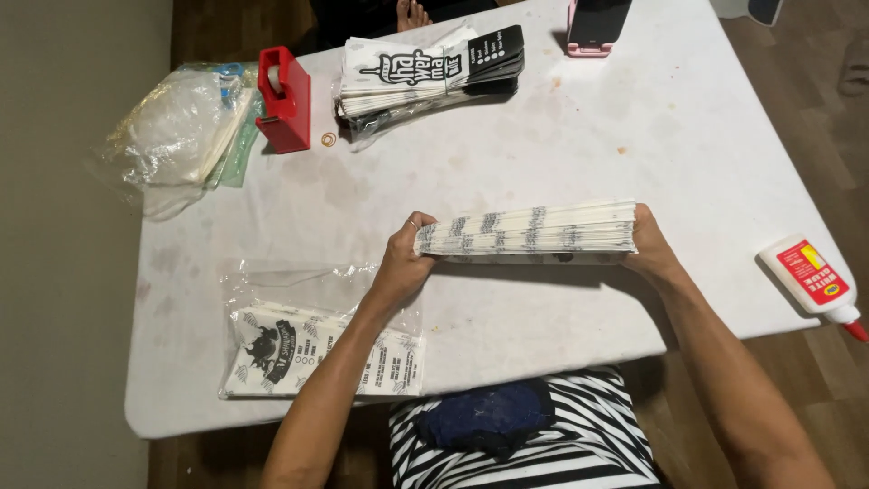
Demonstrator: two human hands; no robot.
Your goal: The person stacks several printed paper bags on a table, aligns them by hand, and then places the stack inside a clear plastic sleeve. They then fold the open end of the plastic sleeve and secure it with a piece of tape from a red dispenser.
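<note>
We hold a long stack (529, 228) of flat printed paper bags on edge, near the middle of the white table (579, 136). Our left hand (405, 263) clamps one end and our right hand (648, 246) presses the other, so both hands are closed on the stack, squeezing it between them.

We judge the stack fairly light but loose: thin, stiff sheets that would slide and fan out if the end pressure eased (the top edges already look slightly uneven). The ends are the sensible place to hold, with the lower edge resting on the table.

In front of our left arm lies a clear plastic sleeve (317, 335) with a white bundle inside, printed in black with a round emblem. At the far side sits another pile (430, 71) of the same kind of bags, white with black lettering and a black panel on its right. Beside it stands a red tape dispenser (285, 98), and left of that a crumpled clear bag (176, 131). A white glue bottle (810, 279) with a red label and red tip lies at the right edge. A pink-cased phone (596, 25) stands at the far edge.
</note>
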